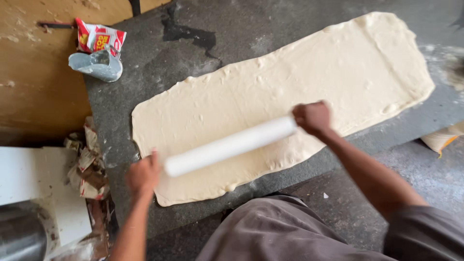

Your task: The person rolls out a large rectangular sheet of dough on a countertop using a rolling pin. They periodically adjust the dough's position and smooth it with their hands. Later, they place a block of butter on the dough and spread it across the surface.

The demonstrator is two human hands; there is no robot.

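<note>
A long sheet of pale dough (pixel 290 92) lies flat on a dark grey stone counter (pixel 145 72), stretching from the near left to the far right. A white rolling pin (pixel 229 145) rests across its near part. My left hand (pixel 143 175) grips the pin's left end at the dough's near left corner. My right hand (pixel 313 117) is closed around the pin's right end, over the dough's near edge. The pin is blurred.
A red and white packet (pixel 99 38) and a grey-blue scoop (pixel 96 65) sit at the counter's far left corner, by a wooden board (pixel 34 72). Crumpled wrappers (pixel 87 164) lie at the left edge. A white box (pixel 29 174) and a metal cylinder (pixel 19 237) stand lower left.
</note>
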